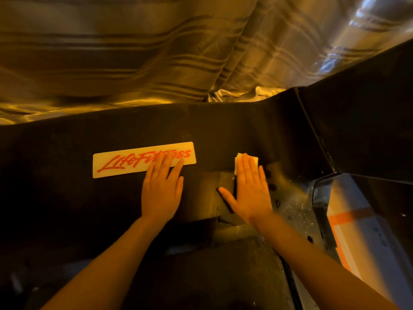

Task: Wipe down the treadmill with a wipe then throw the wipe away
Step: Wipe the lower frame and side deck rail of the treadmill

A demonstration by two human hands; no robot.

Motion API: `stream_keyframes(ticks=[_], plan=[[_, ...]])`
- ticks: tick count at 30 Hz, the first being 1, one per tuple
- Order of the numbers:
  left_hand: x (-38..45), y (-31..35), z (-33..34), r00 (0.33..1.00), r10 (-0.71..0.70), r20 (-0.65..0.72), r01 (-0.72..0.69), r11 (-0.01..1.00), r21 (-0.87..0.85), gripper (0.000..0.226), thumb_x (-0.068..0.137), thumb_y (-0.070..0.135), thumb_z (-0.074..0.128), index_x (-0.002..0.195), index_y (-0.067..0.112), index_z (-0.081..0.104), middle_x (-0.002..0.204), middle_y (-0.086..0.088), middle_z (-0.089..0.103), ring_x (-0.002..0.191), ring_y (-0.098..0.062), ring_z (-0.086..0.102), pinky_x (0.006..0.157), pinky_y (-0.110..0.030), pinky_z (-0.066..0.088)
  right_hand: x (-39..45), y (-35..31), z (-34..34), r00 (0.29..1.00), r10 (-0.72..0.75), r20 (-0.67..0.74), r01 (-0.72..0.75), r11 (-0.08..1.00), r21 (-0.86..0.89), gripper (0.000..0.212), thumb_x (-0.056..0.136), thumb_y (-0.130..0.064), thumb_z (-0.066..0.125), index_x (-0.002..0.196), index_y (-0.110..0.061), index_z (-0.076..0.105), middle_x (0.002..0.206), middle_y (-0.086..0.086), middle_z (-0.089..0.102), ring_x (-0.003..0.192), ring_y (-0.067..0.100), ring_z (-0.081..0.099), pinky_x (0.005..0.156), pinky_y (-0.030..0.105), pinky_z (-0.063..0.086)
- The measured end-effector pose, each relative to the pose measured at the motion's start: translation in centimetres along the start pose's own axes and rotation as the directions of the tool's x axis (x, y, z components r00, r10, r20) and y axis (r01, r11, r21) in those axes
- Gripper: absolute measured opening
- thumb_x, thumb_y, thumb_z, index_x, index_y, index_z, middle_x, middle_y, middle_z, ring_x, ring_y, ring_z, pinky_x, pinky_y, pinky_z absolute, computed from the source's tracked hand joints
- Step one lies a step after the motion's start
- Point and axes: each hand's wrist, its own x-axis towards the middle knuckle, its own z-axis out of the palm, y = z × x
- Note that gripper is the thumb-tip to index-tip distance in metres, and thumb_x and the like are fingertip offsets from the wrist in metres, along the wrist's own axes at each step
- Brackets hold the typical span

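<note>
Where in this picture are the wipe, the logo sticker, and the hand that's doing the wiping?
wipe [254, 161]: head view, on the corner showing past the fingertips.
logo sticker [116, 163]: head view, on its left half, over the red lettering.
right hand [251, 190]: head view, on the back of the hand, pressed flat over the wipe.

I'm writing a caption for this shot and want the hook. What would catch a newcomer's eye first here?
The white Life Fitness label with red script stands out on the dark treadmill cover, left of centre, its right end partly under the left hand. Next comes the right hand, pressed flat on a pale wipe just right of the label. Behind the cover hangs a striped, shiny curtain.
</note>
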Motion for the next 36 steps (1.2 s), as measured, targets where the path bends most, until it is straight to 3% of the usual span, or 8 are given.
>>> stream_keyframes(ticks=[5,9,14,17,25,29,32,36], plan=[[-0.4,0.3,-0.4,0.998,-0.044,0.048,0.046,0.999,-0.023,0.043,0.098,0.021,0.056,0.141,0.013,0.053,0.153,-0.016,0.042,0.146,-0.033,0.030,0.114,-0.049,0.026,0.0,-4.3,1.0,0.988,-0.156,0.017,0.155,0.988,0.019,0.093,0.094,-0.075,0.017,0.158,-0.012,-0.007,0.165,0.007,-0.013,0.152,0.025,-0.016,0.122,0.043,-0.008],[-0.3,0.5,-0.7,0.995,-0.056,0.085,0.058,0.998,-0.023,0.046,0.102,0.027,0.048,0.146,0.016,0.047,0.158,-0.013,0.034,0.150,-0.030,0.022,0.117,-0.044,0.017,0.1,-1.8,0.1,0.971,-0.233,0.049,0.237,0.966,-0.102,0.090,0.092,-0.073,0.010,0.157,-0.014,-0.009,0.165,0.007,-0.011,0.152,0.025,-0.013,0.124,0.046,-0.002],[-0.7,0.0,-0.9,0.994,-0.023,0.107,0.023,1.000,0.008,0.048,0.103,0.031,0.047,0.149,0.019,0.044,0.159,-0.011,0.032,0.150,-0.030,0.021,0.117,-0.048,0.024,0.0,5.7,-1.2,0.999,-0.021,0.042,0.026,0.993,-0.112,0.098,0.080,-0.082,-0.011,0.153,-0.016,-0.017,0.165,0.008,-0.010,0.151,0.023,-0.014,0.120,0.040,-0.009],[-0.9,0.4,-0.9,0.991,-0.054,0.125,0.051,0.998,0.029,0.050,0.104,0.034,0.043,0.151,0.021,0.039,0.161,-0.010,0.028,0.151,-0.029,0.017,0.119,-0.047,0.022,-0.4,6.3,-1.1,0.997,0.043,0.057,-0.036,0.993,-0.112,0.102,0.077,-0.081,-0.016,0.154,-0.014,-0.017,0.165,0.008,-0.014,0.151,0.024,-0.018,0.121,0.041,-0.009],[-0.9,1.4,-1.1,0.986,-0.112,0.121,0.107,0.993,0.046,0.048,0.104,0.032,0.041,0.151,0.020,0.038,0.161,-0.010,0.028,0.151,-0.028,0.017,0.120,-0.044,0.018,-3.6,-3.6,1.0,0.989,-0.140,0.049,0.137,0.988,0.065,0.094,0.089,-0.078,0.006,0.156,-0.015,-0.014,0.163,0.006,-0.020,0.150,0.025,-0.021,0.121,0.042,-0.010],[-1.2,0.8,-0.9,0.989,-0.077,0.124,0.070,0.996,0.061,0.049,0.102,0.030,0.047,0.150,0.017,0.042,0.159,-0.012,0.032,0.150,-0.031,0.021,0.118,-0.048,0.024,-4.0,-3.0,1.9,0.986,-0.169,-0.004,0.169,0.986,-0.002,0.088,0.093,-0.074,0.009,0.157,-0.014,-0.007,0.164,0.006,-0.011,0.151,0.025,-0.014,0.121,0.043,-0.006],[-1.3,0.6,-1.2,0.983,-0.064,0.172,0.051,0.996,0.079,0.051,0.103,0.034,0.044,0.152,0.019,0.037,0.162,-0.010,0.025,0.152,-0.028,0.016,0.119,-0.047,0.020,-4.3,0.4,2.1,0.994,-0.091,-0.068,0.089,0.995,-0.038,0.087,0.095,-0.071,0.013,0.158,-0.012,0.002,0.165,0.008,0.000,0.153,0.028,-0.001,0.122,0.045,0.005],[-1.5,0.6,-1.5,0.976,-0.068,0.208,0.043,0.992,0.120,0.055,0.105,0.040,0.035,0.156,0.023,0.026,0.165,-0.007,0.014,0.153,-0.025,0.007,0.122,-0.044,0.014,-4.9,3.8,2.0,0.998,0.038,-0.042,-0.039,0.999,-0.019,0.092,0.092,-0.075,0.002,0.158,-0.012,-0.002,0.166,0.006,-0.003,0.153,0.024,-0.006,0.124,0.048,0.010]])
